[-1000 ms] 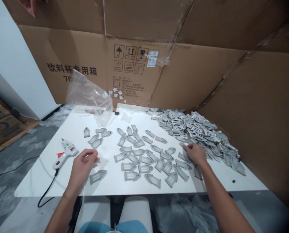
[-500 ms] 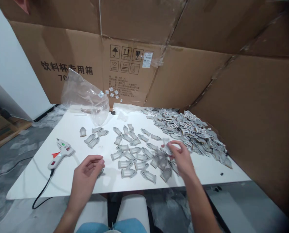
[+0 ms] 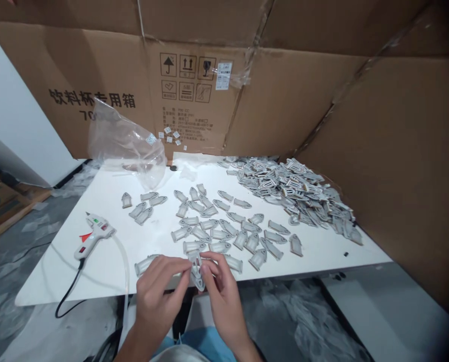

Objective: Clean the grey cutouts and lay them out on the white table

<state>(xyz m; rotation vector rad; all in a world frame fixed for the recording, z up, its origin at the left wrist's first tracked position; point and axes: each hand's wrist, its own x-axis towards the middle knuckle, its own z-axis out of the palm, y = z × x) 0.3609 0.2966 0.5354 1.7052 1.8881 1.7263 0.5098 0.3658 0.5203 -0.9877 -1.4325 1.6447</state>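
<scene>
Head view: left hand and right hand pinch a grey piece (near the white table edge).

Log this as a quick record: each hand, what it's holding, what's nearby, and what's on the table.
left hand: fingers pinch a small grey piece
right hand: fingers pinch the same piece from the other side
nearest left hand: a long grey piece on the table
table: white table
on table: glue gun, loose grey pieces, heap of grey pieces
behind table: clear plastic bag, flattened cardboard
</scene>
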